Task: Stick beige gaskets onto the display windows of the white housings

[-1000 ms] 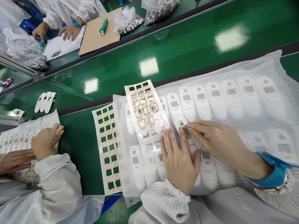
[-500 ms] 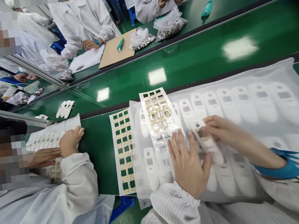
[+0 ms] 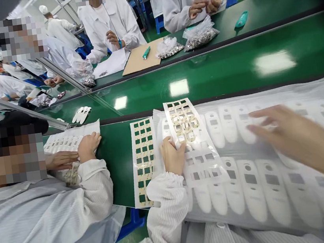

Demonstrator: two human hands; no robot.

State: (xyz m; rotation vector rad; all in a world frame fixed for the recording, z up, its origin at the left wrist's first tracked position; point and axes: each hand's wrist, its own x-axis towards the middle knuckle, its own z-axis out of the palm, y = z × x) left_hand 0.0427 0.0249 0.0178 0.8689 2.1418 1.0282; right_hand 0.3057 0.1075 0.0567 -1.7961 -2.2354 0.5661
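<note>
Running lengthwise away, the sticker sheet point(image 3: 196, 144) slants leftward

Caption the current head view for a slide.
Left hand at the edge of a sticker sheet, right hand blurred above rows of white casings.

Green bench point(image 3: 119, 163) beneath a perforated sheet point(image 3: 144, 165) and translucent wrap point(image 3: 252, 151)

At frame centre, my left hand point(image 3: 173, 156) pinches the left edge of a translucent white sheet with beige ring-shaped stickers point(image 3: 198, 145). At frame right, my right hand point(image 3: 293, 136), blurred, thumb and forefinger parted, is above elongated white casings point(image 3: 252, 191) veiled by translucent white film point(image 3: 257, 151).
</note>
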